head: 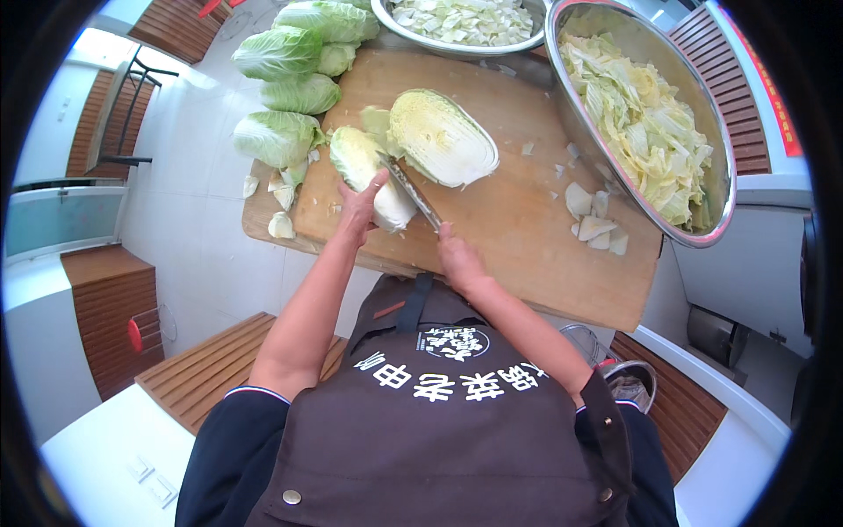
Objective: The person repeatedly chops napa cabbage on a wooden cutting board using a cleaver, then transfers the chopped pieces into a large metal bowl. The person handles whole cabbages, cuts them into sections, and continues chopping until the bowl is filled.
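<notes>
My left hand (360, 205) grips a piece of napa cabbage (359, 158) from its left side, thumb on top. My right hand (461, 258) is closed around the handle of a kitchen knife (415, 194), whose blade lies along the right side of that piece. How deep the edge sits in the cabbage I cannot tell. Just beyond the knife rests a halved napa cabbage (444, 138), its pale yellow cut face turned up. A loose leaf piece (377, 122) lies between the two. All of this is on a wooden cutting board (514, 224).
Whole napa cabbages (280, 138) line the board's left edge. A metal bowl of chopped cabbage (461, 23) stands at the back; a large steel basin (723, 191) of cut leaves tilts at the right. Core scraps (596, 227) lie at the board's right, more scraps (282, 225) at the left.
</notes>
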The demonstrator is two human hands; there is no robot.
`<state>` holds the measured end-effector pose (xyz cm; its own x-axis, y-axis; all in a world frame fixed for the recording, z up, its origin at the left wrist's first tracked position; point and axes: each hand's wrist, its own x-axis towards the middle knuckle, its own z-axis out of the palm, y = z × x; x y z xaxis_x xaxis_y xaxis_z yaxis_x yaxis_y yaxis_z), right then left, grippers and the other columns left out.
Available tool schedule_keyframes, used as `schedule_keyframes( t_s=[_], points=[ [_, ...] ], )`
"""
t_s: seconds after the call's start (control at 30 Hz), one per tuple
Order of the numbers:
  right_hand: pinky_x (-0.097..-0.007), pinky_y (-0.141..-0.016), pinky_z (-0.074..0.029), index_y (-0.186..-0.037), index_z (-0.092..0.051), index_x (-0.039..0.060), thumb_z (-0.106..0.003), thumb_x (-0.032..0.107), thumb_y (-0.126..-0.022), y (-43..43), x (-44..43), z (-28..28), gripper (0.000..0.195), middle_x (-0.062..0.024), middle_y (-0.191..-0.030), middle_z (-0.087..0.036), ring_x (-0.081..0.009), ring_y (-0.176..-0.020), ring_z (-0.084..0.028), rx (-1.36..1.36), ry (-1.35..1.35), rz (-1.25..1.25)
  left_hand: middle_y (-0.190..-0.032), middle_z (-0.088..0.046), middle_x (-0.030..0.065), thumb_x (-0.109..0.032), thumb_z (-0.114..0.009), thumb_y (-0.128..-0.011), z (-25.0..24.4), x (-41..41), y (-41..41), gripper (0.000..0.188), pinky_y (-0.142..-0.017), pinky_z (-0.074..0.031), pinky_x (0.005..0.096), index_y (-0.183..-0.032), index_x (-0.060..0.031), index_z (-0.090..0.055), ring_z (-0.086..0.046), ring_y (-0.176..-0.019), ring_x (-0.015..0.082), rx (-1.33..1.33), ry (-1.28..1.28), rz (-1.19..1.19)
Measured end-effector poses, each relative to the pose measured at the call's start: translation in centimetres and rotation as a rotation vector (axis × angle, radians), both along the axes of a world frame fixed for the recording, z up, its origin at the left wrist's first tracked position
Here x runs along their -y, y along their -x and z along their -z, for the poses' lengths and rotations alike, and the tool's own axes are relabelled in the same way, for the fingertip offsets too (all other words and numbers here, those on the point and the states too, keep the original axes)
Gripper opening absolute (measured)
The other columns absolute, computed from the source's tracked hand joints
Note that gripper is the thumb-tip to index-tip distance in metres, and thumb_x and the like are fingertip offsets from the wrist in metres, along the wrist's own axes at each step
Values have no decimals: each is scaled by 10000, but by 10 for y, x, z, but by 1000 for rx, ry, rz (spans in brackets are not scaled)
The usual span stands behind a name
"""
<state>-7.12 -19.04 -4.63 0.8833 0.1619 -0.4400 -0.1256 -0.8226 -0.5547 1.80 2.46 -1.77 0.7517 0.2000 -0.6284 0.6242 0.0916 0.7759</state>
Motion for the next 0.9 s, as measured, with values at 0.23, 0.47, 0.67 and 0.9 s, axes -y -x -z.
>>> schedule_keyframes(
  t_s=[0.23,0.47,0.67,0.9],
  points=[
    [-598,-764,-521,-1180,-457,69,-437,280,-1045,-44,50,-2,252,-261,-1008,-670,-488,-893,-654,170,65,24,-1349,-569,141,-239,-686,-940,25,0,38,636,-868,-586,530,-1469,-119,-353,-622,-1194,321,28,270,-188],
    [-577,-711,-522,-1164,-464,62,-531,258,-1013,-108,101,10,256,-250,-888,-687,-485,-799,-657,364,36,42,-1315,-503,169,-382,-851,-788,3,-10,85,856,-834,-555,463,-1403,-50,-359,-597,-1083,343,144,-661,355],
    [-549,-660,-510,-1070,-516,54,-612,275,-982,-61,113,-2,257,-238,-803,-669,-479,-769,-647,299,-107,117,-1381,-461,143,-250,-929,-573,-1,-71,62,978,-1115,-338,514,-1417,-186,-440,-423,-1351,358,989,-1384,799],
    [-508,-642,-526,-1039,-538,61,-605,221,-976,22,96,-4,185,-192,-861,-662,-427,-770,-654,400,-162,67,-1594,-293,213,-367,-942,-529,-24,-54,-44,1312,-1228,-180,557,-1610,-267,-206,-228,-1498,449,685,-1322,1748]
  ],
)
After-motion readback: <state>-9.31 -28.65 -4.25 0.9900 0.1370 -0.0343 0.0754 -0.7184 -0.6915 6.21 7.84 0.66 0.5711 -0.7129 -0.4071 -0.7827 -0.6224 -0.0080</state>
